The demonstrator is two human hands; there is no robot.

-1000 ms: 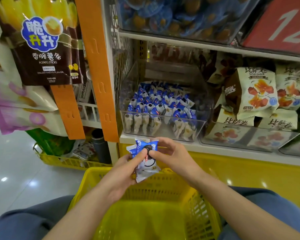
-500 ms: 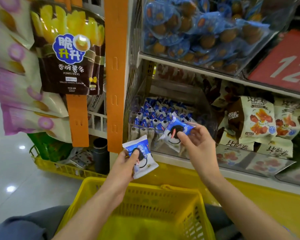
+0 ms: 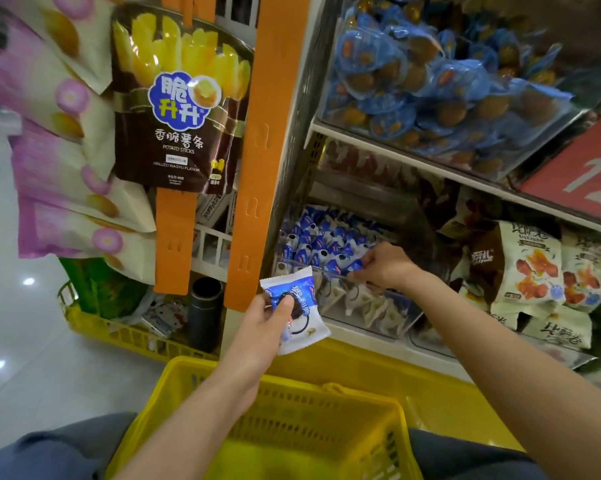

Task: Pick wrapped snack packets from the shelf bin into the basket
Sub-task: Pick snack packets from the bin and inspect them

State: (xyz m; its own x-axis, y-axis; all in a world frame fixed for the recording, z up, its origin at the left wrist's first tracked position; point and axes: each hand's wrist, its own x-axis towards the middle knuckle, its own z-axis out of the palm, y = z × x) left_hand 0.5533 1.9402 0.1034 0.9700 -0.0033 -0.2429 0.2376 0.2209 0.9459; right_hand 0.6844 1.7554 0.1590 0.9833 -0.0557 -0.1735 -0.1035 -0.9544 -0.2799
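My left hand (image 3: 269, 315) grips a blue-and-white wrapped snack packet (image 3: 300, 317) in front of the shelf, above the far rim of the yellow basket (image 3: 326, 391). My right hand (image 3: 383, 266) reaches over the front wall of the clear shelf bin (image 3: 364, 306), its fingers curled on a blue packet (image 3: 351, 266) among several like packets inside. The basket sits between my knees and no packet shows in it.
Brown potato-stick bags (image 3: 177, 109) and pink bags hang on orange strips (image 3: 257, 150) at left. A bin of blue-wrapped round snacks (image 3: 441, 84) sits on the shelf above. White-and-brown bags (image 3: 527, 268) fill the bin to the right. A low yellow crate (image 3: 119, 330) stands on the floor.
My hands parted: the left kept one packet and rose slightly. The right carried its packet back over the bin and lowered into the pile. The view shifted upward.
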